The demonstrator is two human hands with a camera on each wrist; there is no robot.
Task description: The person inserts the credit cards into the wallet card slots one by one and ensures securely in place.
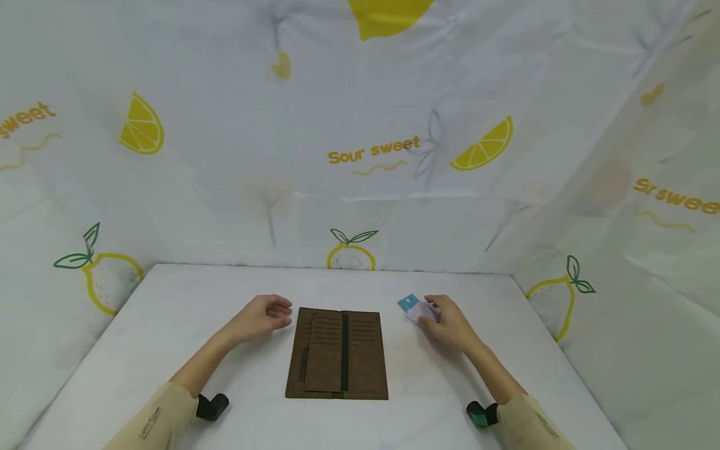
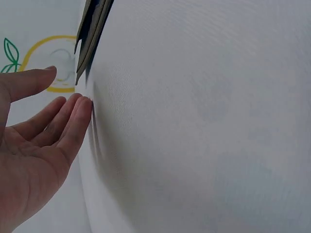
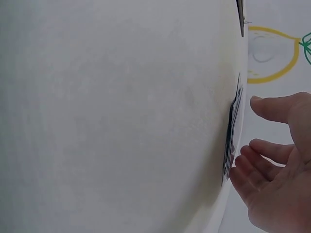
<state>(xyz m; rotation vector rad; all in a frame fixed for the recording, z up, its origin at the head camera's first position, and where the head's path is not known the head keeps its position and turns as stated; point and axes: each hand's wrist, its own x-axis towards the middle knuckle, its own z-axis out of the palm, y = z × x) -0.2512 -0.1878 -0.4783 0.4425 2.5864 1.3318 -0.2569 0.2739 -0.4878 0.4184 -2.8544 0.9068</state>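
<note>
A brown long wallet lies opened flat on the white table, with card slots and a dark strip down its middle. Just left of it, my left hand hovers with relaxed fingers and holds nothing. To the wallet's right lies a small stack of cards, one of them blue-green. My right hand is over the stack's right side and hides part of it. In the right wrist view, the fingertips are at the edge of the cards, while the thumb stays apart from them.
The white table meets a white cloth backdrop printed with lemons and words. Beige sleeves cover both forearms, and a black device sits at the left wrist, another black device at the right.
</note>
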